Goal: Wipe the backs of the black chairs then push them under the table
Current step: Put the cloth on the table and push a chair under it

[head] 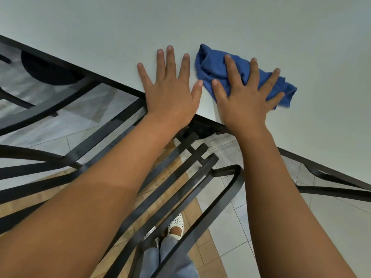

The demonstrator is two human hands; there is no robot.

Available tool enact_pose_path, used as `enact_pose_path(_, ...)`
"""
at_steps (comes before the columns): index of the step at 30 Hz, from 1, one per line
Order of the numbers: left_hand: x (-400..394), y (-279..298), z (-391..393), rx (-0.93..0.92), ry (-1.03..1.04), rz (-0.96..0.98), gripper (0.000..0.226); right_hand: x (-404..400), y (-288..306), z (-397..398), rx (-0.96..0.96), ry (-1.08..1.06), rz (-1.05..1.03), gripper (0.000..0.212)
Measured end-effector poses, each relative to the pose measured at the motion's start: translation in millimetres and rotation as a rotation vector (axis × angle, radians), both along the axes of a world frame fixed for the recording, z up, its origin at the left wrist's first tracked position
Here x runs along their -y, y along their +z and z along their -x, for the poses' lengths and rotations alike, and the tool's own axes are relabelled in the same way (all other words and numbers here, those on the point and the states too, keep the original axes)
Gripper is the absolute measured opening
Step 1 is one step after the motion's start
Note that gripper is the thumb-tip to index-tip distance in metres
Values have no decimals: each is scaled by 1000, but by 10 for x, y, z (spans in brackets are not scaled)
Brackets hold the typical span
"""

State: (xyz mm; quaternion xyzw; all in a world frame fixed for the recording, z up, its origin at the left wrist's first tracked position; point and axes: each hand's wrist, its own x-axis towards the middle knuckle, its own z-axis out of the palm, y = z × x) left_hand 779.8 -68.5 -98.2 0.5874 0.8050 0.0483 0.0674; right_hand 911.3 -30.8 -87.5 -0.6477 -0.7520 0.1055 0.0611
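Seen from above: 2 flat, spread hands on white table (261, 27), left hand (170, 93) bare, right hand (248, 95) pressing soft blue cloth (210, 63); black chair (200, 167) below, likely rigid, heavy, best gripped by top rail.

Both forearms are seen bare from the lower frame edge up to the wrists, with no sleeve, watch, bracelet or ring worn on either. The left hand (170, 91) and the right hand (246, 97) are shown with short, unpainted nails. Lower down, legs clad in loose light blue-grey denim trousers (170, 259) are seen, and white perforated shoes (176, 224) with an open cut-out over the instep are worn on the feet.
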Motion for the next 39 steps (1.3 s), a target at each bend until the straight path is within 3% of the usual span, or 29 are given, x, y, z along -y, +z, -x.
enact_pose_path(8,2,54,58,20,-31,-10,61,187,94,-76,-157,32,-33,63)
enact_pose_path(16,447,-35,117,141,8,-239,47,794,-59,-121,-336,103,-142,42)
enact_pose_path(23,964,-228,140,183,15,-347,46,1095,-214,-40,-296,148,-199,44)
enact_pose_path(31,1432,-430,173,225,-13,-155,38,1368,-277,97,-324,248,-115,43)
enact_pose_path(39,1801,-521,372,183,-140,65,39,1725,-378,275,-268,292,213,50)
